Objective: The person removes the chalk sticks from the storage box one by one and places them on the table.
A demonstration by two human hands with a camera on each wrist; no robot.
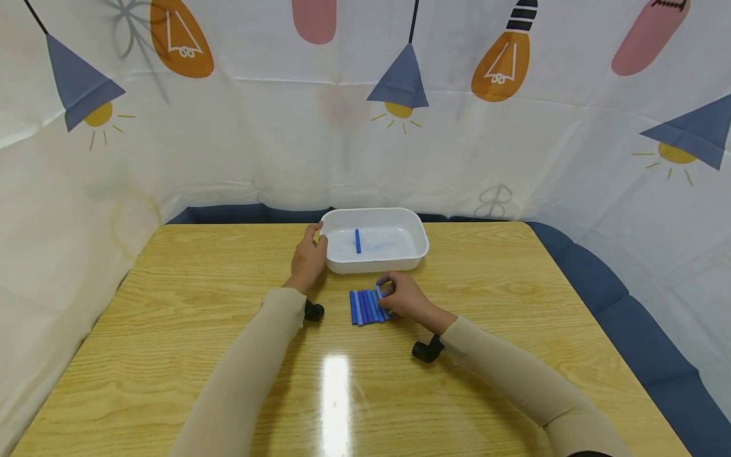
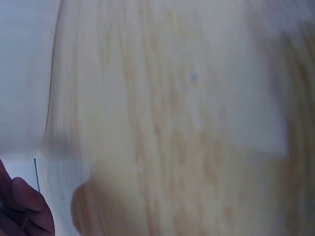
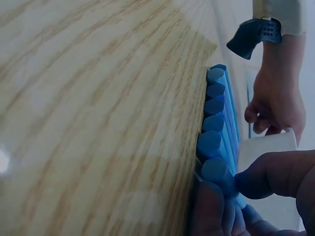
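A row of blue crayon-like sticks (image 1: 364, 308) lies side by side on the table, in lighter and darker shades. At the row's right end, my right hand (image 1: 407, 297) pinches one blue stick (image 3: 217, 173) between thumb and fingers. The right wrist view shows the blunt stick ends, some with flat sides. Behind the row stands a white plastic tub (image 1: 377, 266), its left rim gripped by my left hand (image 1: 309, 259). Inside the tub lies a single blue stick (image 1: 358, 241). In the left wrist view only some curled fingers (image 2: 32, 204) show, at the lower left.
The wooden table (image 1: 188, 330) reaches back to a white printed curtain (image 1: 285, 146). Dark blue padding (image 1: 622, 317) runs along the table's right and far edges. A black wrist camera (image 1: 428, 350) sits at the right cuff, another (image 1: 313, 311) at the left.
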